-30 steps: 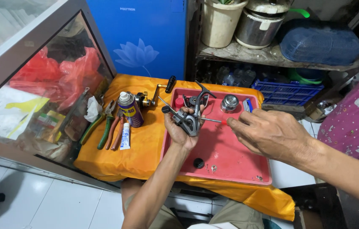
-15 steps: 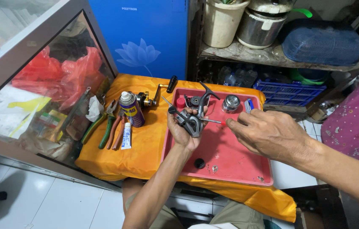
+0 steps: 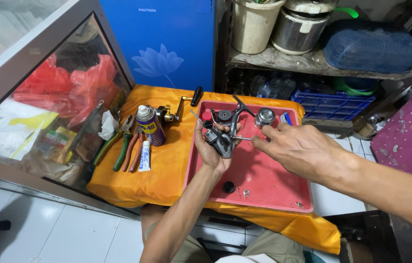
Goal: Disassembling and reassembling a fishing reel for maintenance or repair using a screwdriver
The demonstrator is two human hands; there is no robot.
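The reel body [image 3: 221, 138] looked like grey metal with a dull sheen. The red tray [image 3: 264, 180] was smooth, matt plastic, resting on soft orange cloth [image 3: 167, 170]. The spray can [image 3: 149, 125] was glossy metal. The 2 pliers [image 3: 129, 142] had rubbery handles. The cabinet pane [image 3: 45, 97] was shiny glass.

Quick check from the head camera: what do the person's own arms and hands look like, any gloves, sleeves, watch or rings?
Both are bare. The left hand and right hand wear no gloves, and no ring or watch shows. Both forearms are uncovered as far as the picture reaches, with no sleeve in view. No markings or bandages are visible.
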